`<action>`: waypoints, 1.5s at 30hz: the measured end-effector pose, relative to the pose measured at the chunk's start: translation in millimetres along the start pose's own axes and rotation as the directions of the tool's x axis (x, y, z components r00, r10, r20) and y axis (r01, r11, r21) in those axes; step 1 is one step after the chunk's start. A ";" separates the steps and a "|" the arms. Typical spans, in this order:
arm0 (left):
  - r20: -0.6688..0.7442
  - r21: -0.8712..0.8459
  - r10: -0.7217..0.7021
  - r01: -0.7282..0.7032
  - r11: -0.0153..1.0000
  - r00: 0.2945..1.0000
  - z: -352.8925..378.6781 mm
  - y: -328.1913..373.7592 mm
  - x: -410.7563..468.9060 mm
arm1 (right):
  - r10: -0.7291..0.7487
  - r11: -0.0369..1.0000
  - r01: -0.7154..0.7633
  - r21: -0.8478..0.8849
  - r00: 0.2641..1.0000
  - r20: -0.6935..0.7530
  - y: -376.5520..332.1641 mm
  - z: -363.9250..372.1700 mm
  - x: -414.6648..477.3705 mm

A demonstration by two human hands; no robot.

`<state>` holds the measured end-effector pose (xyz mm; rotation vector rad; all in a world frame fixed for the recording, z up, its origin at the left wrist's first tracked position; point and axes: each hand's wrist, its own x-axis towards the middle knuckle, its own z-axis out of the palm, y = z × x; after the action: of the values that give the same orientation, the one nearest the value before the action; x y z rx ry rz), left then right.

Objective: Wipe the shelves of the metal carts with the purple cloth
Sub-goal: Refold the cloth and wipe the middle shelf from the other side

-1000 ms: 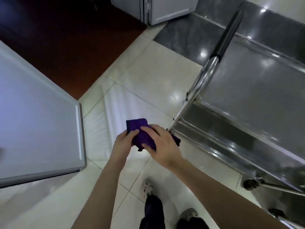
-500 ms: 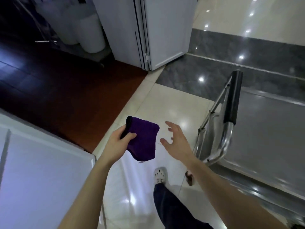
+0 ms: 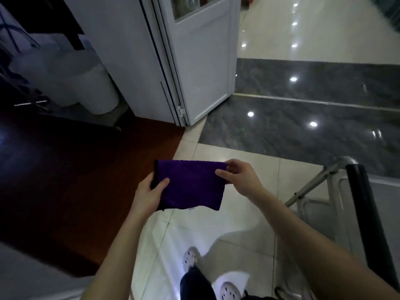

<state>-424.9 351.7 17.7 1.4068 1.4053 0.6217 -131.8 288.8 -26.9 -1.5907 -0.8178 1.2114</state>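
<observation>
purple cloth [image 3: 190,184] held up over the floor, beside the cart [image 3: 355,191] | left hand [image 3: 149,191] thumb pinching left edge, right hand [image 3: 240,177] pinching top-right corner | looks soft, light, floppy, so grab corners or bunch it

This looked like a service passage in a commercial or public building rather than a home. The floor was glossy cream tile [image 3: 303,24], crossed by a wide band of polished grey stone [image 3: 313,144], and both mirrored rows of ceiling spotlights [image 3: 250,114]. A white folding door [image 3: 205,72] with a glazed upper panel [image 3: 194,5] stood open onto a darker side room with a reddish-brown floor [image 3: 97,169], where pale cylindrical containers [image 3: 95,87] were stored against the wall. At the right edge stood a metal cart [image 3: 320,182] with a black push handle [image 3: 365,213], the kind used for catering or housekeeping.
</observation>
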 end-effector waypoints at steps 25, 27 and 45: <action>0.886 0.160 0.105 -0.510 0.845 0.451 416.9 270.8 454.4 | 0.112 0.992 -0.011 0.123 0.508 -0.854 -48.0 -286.3 219.3; 0.909 0.160 0.094 -0.549 0.820 0.405 457.3 288.1 468.9 | 0.094 0.996 -0.041 0.084 0.437 -0.894 -46.4 -310.7 230.6; 0.944 -0.189 -0.133 -0.826 0.531 -0.302 886.5 419.4 445.7 | 0.376 0.798 -0.363 0.482 -0.325 -0.868 17.0 -469.6 204.5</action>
<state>622.4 593.1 -54.9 2.1521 -0.5142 -0.7906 376.0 334.9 -78.7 -2.1865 0.9443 -0.1236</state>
